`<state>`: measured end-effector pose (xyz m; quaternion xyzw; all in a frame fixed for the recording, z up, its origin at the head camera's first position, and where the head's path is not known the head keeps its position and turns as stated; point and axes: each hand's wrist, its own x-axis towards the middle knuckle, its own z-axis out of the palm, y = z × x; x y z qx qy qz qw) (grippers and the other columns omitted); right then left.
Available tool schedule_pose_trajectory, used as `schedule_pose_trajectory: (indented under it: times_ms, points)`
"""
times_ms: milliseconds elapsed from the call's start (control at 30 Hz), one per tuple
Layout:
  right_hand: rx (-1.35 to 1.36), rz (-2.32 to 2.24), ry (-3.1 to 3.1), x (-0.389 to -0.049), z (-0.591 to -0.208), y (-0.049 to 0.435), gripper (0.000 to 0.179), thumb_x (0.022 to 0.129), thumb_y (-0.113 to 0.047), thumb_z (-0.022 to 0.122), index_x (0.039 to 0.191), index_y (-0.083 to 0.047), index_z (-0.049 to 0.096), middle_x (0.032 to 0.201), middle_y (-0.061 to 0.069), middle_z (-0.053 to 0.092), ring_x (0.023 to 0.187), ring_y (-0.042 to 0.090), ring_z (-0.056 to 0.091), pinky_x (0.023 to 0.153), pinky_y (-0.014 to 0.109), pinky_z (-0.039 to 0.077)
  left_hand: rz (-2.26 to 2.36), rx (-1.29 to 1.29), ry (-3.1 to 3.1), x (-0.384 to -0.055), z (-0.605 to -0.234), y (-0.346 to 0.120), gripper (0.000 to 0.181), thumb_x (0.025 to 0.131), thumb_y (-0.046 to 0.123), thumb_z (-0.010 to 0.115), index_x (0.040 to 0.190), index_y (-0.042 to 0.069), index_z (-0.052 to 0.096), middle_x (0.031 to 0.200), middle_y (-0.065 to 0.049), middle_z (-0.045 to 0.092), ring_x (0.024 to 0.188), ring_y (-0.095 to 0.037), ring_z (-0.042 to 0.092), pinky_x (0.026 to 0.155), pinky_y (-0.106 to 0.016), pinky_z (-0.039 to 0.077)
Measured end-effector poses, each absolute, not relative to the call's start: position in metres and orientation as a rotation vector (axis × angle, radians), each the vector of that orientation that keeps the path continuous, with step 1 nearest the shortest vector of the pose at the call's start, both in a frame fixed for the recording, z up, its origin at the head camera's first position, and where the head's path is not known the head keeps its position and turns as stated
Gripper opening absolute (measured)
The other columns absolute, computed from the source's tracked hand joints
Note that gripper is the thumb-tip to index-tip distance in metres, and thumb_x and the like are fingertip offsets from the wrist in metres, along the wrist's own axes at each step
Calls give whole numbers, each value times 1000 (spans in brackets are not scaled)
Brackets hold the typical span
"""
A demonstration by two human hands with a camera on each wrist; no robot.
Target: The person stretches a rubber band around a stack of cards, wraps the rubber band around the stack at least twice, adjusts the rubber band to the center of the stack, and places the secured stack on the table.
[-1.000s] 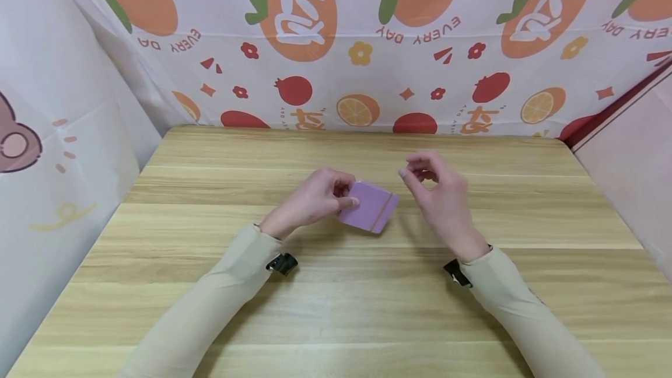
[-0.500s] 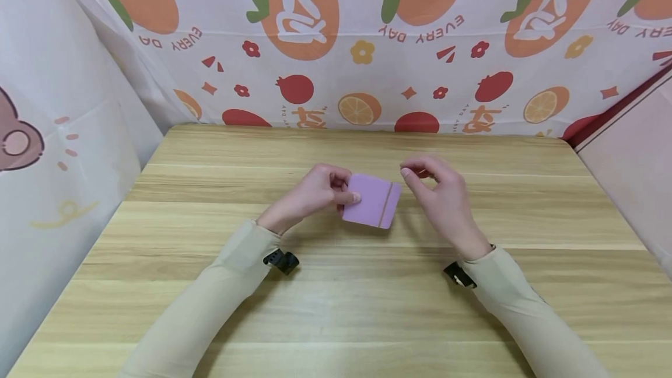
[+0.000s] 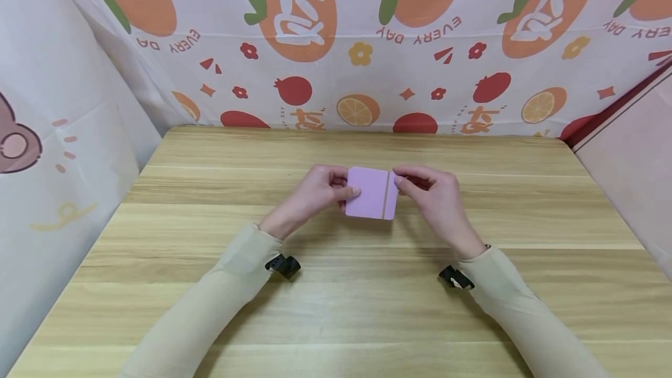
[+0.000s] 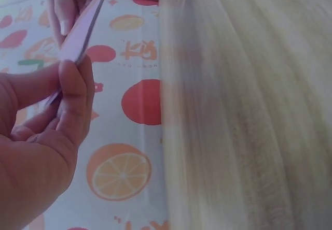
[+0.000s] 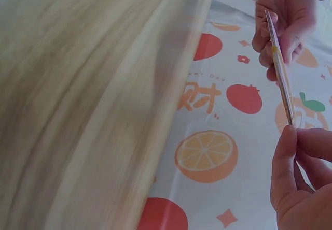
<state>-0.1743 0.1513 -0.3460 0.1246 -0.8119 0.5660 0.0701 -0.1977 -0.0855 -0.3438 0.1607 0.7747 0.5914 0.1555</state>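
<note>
A thin, square purple notebook with a brown band down its right side is held up over the table, its cover facing me. My left hand grips its left edge, thumb on the cover and fingers behind. At the upper right corner, my right hand pinches the edge between thumb and fingertips. The left wrist view shows the notebook at a steep angle, rising from the left fingers. Nearly edge-on in the right wrist view, the notebook spans both hands. Its back is hidden in the head view.
The wooden table extends beneath both arms. Behind it hangs a white cloth printed with fruit. Another pale cloth hangs at the left, and a pale panel stands at the right. Each wrist carries a small black device.
The left hand has raised the notebook slightly and turned it level, more toward me. My right hand, apart from it before, has come left and taken hold of its right edge.
</note>
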Motion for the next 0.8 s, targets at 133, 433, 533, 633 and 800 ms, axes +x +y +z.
schedule_pose_trajectory:
  times_ms: [133, 433, 533, 633, 800]
  points:
    - [418, 1584, -2432, -175, -351, 152, 23, 91, -17, 72, 112, -7, 74, 106, 3, 71, 89, 22, 68, 72, 25, 55, 1653, 522, 2279, -194, -344, -82, 17, 95, 0, 61, 110, -6, 65, 89, -14, 68, 72, -18, 61, 71, -50, 54]
    - [413, 1555, -2409, -174, -352, 150, 22, 90, -22, 74, 109, -10, 76, 106, 1, 72, 91, 14, 65, 73, 24, 54, 1707, 514, 2264, -189, -346, -76, 15, 95, -3, 59, 109, -6, 64, 89, -14, 67, 72, -16, 60, 69, -47, 54]
    - [390, 1606, -2397, -174, -353, 151, 21, 90, -24, 74, 106, -12, 76, 101, 0, 72, 86, 16, 63, 69, 23, 53, 1714, 519, 2260, -189, -348, -74, 13, 95, -3, 59, 106, -7, 65, 89, -13, 67, 72, -16, 59, 68, -46, 54]
    - [374, 1656, -2393, -175, -353, 151, 18, 90, -23, 74, 105, -12, 76, 99, 1, 72, 83, 17, 62, 67, 23, 53, 1709, 538, 2263, -189, -348, -73, 12, 95, -4, 59, 105, -7, 65, 89, -13, 67, 71, -16, 59, 67, -44, 53]
    - [356, 1738, -2385, -175, -349, 151, 17, 91, -14, 72, 106, -4, 74, 99, 7, 71, 81, 19, 61, 67, 25, 53, 1727, 526, 2280, -189, -349, -71, 11, 97, 0, 58, 102, -7, 65, 85, -11, 65, 69, -15, 56, 64, -36, 51]
